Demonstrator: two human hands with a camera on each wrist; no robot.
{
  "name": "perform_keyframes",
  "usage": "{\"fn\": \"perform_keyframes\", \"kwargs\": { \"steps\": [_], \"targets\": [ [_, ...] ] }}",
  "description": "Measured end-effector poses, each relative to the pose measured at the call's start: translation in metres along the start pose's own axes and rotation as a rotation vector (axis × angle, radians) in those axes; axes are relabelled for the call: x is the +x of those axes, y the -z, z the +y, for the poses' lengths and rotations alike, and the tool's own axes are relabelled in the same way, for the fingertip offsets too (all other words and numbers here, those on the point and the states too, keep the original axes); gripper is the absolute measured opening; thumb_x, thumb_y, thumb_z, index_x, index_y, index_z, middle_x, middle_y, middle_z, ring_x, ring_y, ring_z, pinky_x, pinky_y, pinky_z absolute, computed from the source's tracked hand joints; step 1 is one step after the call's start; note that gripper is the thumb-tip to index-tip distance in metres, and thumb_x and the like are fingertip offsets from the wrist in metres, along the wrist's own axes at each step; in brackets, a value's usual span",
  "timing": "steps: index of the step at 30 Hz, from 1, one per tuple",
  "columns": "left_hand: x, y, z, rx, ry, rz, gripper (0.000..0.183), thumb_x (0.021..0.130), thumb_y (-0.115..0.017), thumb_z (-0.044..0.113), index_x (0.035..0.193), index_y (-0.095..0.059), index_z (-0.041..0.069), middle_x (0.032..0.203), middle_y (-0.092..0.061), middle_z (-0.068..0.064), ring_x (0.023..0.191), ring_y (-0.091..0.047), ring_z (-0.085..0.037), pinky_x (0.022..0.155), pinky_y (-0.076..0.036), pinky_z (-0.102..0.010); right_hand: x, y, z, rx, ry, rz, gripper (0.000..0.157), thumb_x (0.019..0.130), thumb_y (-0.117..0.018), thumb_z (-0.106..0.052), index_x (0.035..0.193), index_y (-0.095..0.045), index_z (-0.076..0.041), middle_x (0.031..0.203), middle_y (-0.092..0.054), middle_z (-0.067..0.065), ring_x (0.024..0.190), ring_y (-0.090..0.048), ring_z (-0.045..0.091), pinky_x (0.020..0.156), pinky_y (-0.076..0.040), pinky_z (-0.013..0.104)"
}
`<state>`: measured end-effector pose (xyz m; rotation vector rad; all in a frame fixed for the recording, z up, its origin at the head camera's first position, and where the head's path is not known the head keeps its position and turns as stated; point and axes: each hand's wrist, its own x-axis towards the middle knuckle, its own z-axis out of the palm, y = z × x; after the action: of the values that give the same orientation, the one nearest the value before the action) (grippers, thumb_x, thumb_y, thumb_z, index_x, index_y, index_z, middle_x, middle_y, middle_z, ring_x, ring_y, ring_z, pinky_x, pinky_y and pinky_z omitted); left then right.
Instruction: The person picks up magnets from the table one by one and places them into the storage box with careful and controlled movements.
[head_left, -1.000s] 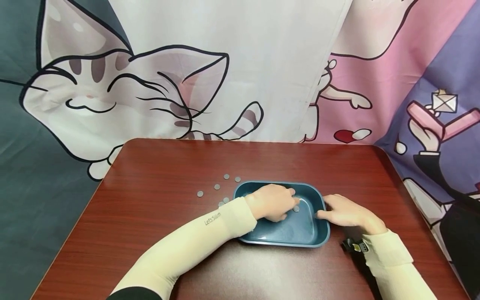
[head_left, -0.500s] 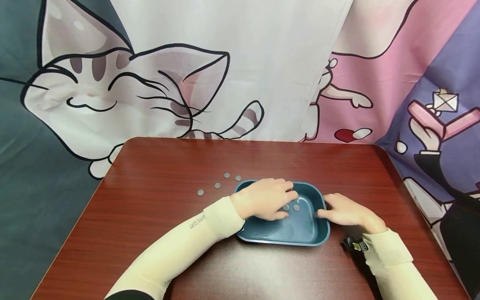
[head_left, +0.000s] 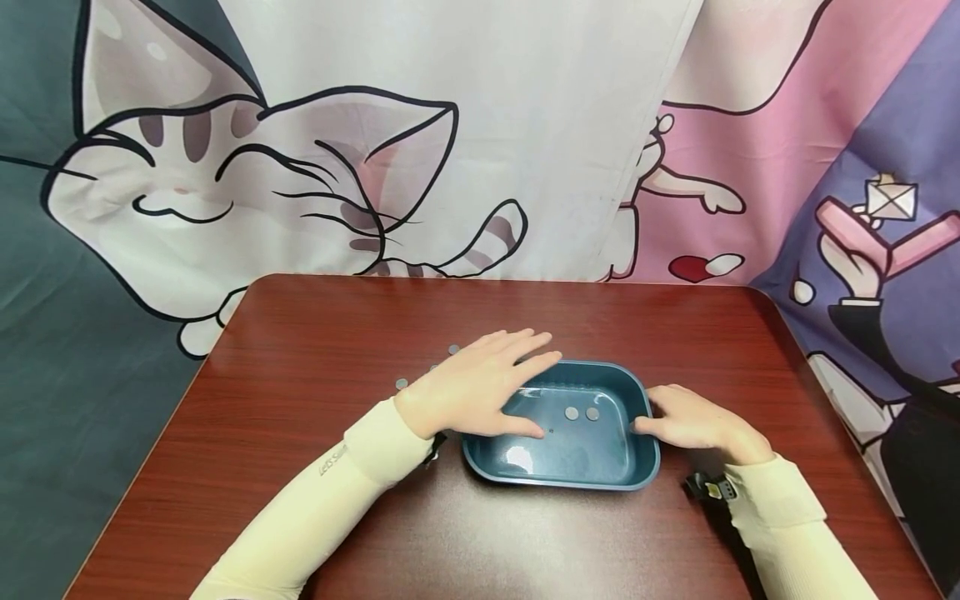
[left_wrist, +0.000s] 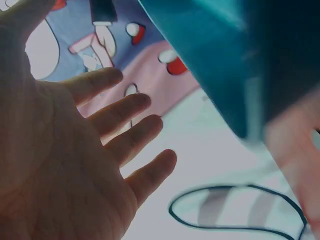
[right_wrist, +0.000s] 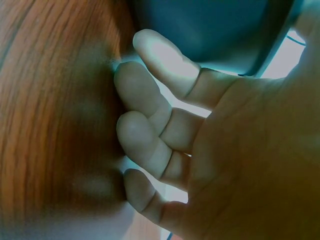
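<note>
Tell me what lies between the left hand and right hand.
The head view shows part of the blue tray, holding two small discs, between the left hand and right hand.

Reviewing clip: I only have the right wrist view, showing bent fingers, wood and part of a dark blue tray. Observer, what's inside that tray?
Observer: Two small grey discs lie flat on the floor of the tray, side by side.

Operator: Is the left hand carrying anything?

Observer: Nothing that I can see; the left wrist view shows the left hand with fingers spread and its visible palm bare.

Operator: Any more pieces outside?

Observer: Yes, at least two loose discs show on the table past that hand, which may hide others.
</note>
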<state>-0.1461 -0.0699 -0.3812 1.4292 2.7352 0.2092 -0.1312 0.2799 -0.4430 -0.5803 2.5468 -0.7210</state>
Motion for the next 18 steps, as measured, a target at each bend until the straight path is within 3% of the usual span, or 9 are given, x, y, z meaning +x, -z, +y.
{"fn": "perform_keyframes", "kwargs": {
  "steps": [8, 18],
  "targets": [
    [-0.038, -0.007, -0.036, -0.033, 0.064, 0.086, 0.099, 0.087, -0.062, 0.076, 0.162, -0.035, 0.017, 0.168, -0.034, -0.011, 0.156, -0.033, -0.029, 0.126, -0.029, -0.050, 0.000, 0.000, 0.001, -0.010, -0.001, 0.004, 0.008, 0.092, -0.069, -0.028, 0.089, -0.070, -0.020, 0.076, -0.066, -0.012, 0.072, -0.057, 0.003, 0.069, -0.049, 0.024],
    [-0.079, -0.022, -0.073, -0.098, 0.161, 0.109, 0.092, 0.089, -0.070, 0.064, 0.160, -0.040, 0.014, 0.166, -0.037, -0.011, 0.153, -0.038, -0.029, 0.121, -0.035, -0.054, 0.001, -0.001, 0.001, -0.018, -0.005, 0.006, 0.009, 0.092, -0.069, -0.029, 0.088, -0.069, -0.021, 0.076, -0.064, -0.012, 0.072, -0.056, 0.004, 0.069, -0.048, 0.025]
  ]
}}
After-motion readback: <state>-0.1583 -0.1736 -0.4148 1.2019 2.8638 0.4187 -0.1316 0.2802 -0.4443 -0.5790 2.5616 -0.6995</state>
